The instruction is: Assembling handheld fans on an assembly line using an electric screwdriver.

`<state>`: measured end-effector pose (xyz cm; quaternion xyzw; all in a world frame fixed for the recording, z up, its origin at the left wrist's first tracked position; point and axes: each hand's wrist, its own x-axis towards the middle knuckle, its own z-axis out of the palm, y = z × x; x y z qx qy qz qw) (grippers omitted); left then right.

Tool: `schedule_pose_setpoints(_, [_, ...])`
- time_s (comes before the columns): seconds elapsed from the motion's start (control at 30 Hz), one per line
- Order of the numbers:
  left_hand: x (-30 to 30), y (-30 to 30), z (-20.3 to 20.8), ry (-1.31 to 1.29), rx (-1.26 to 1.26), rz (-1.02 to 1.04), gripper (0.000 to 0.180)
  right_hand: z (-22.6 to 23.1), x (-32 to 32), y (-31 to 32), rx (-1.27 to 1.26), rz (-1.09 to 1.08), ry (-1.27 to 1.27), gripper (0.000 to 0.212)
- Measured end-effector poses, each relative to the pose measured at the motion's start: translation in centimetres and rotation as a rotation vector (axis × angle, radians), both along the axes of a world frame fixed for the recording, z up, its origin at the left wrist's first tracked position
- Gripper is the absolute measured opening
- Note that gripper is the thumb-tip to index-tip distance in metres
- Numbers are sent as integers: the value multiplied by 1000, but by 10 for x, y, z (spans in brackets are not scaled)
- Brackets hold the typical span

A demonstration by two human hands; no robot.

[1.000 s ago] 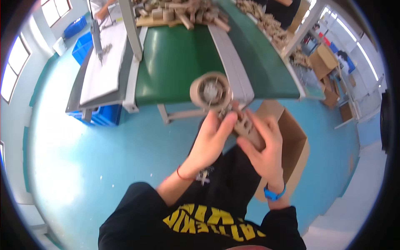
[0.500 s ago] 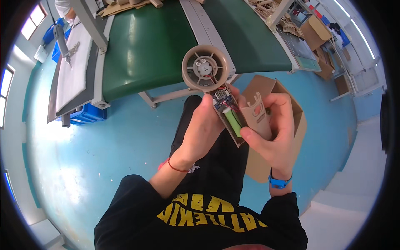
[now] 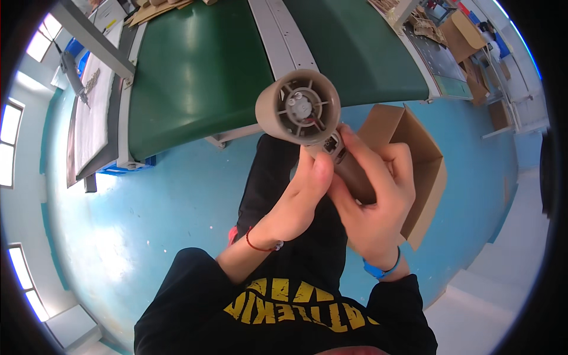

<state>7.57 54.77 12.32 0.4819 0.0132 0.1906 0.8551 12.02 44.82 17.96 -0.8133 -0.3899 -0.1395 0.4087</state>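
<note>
A brown handheld fan [image 3: 267, 112], with a round duct head and a motor at the centre of its spokes, is held up in front of me. My left hand [image 3: 294, 204] is closed around the handle just under the head, its thumb along the near side. The handle cover [image 3: 355, 177] lies over the handle, and dark parts show through its opening near the head. Fingers and thumb of my right hand [image 3: 381, 198] grip the cover and handle from the right side. The circuit board and green battery are hidden now, and I cannot tell whether the cover is fully seated.
Below and right of my hands stands an open cardboard box [image 3: 429, 183]. A green conveyor belt [image 3: 195, 77] with a metal centre rail [image 3: 284, 35] runs ahead. At the left, an electric screwdriver [image 3: 72, 74] hangs over a white-covered bench [image 3: 97, 121]. Brown parts are on the right-hand bench [image 3: 452, 80].
My right hand has brought the cover onto the handle, over the board and battery. The fan has tilted, and its head has shifted slightly right.
</note>
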Motion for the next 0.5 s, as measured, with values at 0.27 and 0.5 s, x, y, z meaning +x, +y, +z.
schedule_pose_setpoints(0.27, [-12,9,10,-3,-164,-251,48,-20,-7,-6,94,-86,-116,44])
schedule_pose_setpoints(0.5, [-18,-2,7,-137,-336,-378,57,-12,-23,-14,115,-103,39,41])
